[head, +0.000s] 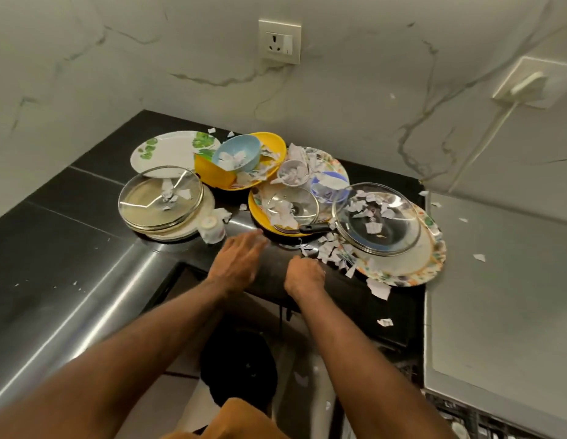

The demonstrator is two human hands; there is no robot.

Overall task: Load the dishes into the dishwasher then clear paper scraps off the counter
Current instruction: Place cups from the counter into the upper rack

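A heap of dishes strewn with torn paper scraps (331,253) covers the black counter (70,217). From the left: a large glass lid (160,198) on pale plates, a small white cup (211,228), a leaf-print plate (171,150), a blue bowl (236,153) on a yellow plate (269,144), a small glass lid (291,207) on another yellow plate, and a big glass lid (377,218) on a floral plate (434,258). My left hand (239,263) lies flat and blurred on the counter's front. My right hand (304,275) is curled beside the scraps; what it holds is hidden.
The dishwasher's grey top (497,296) sits at the right, with a few loose scraps on it. A wall socket (279,41) is above the dishes and a plugged-in cord (497,118) runs at the right. A dark bin (241,365) stands on the floor below.
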